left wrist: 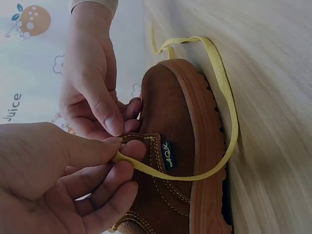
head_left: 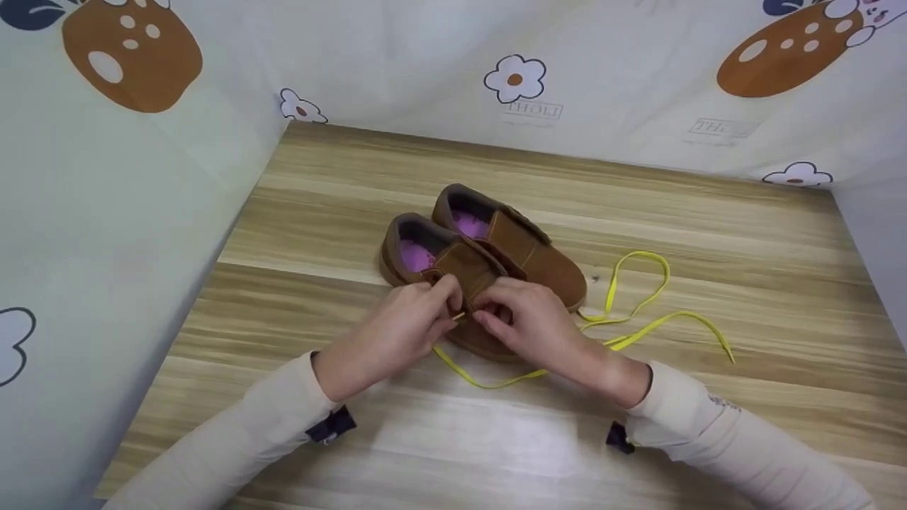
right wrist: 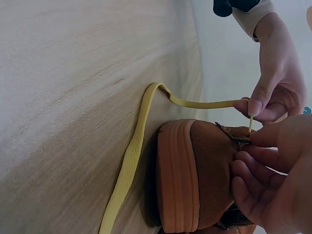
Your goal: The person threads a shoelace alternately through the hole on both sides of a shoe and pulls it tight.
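Note:
A brown shoe (head_left: 464,262) with a pink insole lies in front of me, its toe toward the lower right. My left hand (head_left: 404,326) pinches a yellow shoelace (left wrist: 233,112) close to its end, between thumb and forefinger. In the right wrist view the lace's thin tip points at an eyelet in the shoe's flap (right wrist: 239,139). My right hand (head_left: 542,326) pinches that flap's edge with thumb and fingertips. From the left fingers the lace droops in a curve past the sole and runs behind the right wrist.
Its matching brown shoe (head_left: 556,269) stands right behind, side by side. More yellow lace (head_left: 666,273) loops over the wooden tabletop (head_left: 340,191) to the right. A patterned cloth (head_left: 397,64) borders the table at the back and sides.

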The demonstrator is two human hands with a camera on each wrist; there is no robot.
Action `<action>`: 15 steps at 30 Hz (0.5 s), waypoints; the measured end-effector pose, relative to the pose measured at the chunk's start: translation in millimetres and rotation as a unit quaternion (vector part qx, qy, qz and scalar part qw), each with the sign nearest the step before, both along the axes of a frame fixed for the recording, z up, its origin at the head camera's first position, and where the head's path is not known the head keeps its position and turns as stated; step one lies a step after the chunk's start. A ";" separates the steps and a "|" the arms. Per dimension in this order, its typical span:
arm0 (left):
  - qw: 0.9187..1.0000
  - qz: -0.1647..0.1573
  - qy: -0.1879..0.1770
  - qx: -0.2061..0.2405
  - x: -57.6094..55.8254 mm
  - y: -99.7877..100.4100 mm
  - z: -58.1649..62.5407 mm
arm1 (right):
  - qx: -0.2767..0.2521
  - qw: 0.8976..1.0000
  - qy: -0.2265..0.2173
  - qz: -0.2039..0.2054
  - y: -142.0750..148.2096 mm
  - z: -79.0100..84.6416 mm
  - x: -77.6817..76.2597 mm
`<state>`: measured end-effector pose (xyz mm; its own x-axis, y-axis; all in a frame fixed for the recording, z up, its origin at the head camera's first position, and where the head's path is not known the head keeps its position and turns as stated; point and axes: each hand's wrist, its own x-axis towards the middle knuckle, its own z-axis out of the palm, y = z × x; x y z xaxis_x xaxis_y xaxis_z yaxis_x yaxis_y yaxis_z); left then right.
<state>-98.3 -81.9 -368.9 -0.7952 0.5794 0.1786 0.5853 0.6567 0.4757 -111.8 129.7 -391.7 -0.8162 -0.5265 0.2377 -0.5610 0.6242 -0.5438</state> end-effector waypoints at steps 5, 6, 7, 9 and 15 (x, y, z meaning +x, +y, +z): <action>1.000 0.012 0.001 -0.001 -0.4 1.6 -0.1 | -0.004 1.000 0.012 0.001 -1.0 0.0 -0.5; 1.000 0.014 0.003 -0.005 -0.2 1.9 -0.3 | -0.005 1.000 0.013 0.003 -1.2 -0.2 -0.5; 1.000 0.017 0.005 -0.009 0.2 2.1 -0.5 | -0.005 1.000 0.013 0.005 -1.4 -0.6 -0.4; 1.000 0.022 0.011 -0.014 0.8 3.0 -1.1 | -0.006 1.000 0.013 0.007 -1.2 -1.4 -0.2; 0.997 0.031 0.062 -0.031 0.8 8.9 -2.1 | -0.008 1.000 0.020 0.009 1.4 -1.0 -0.4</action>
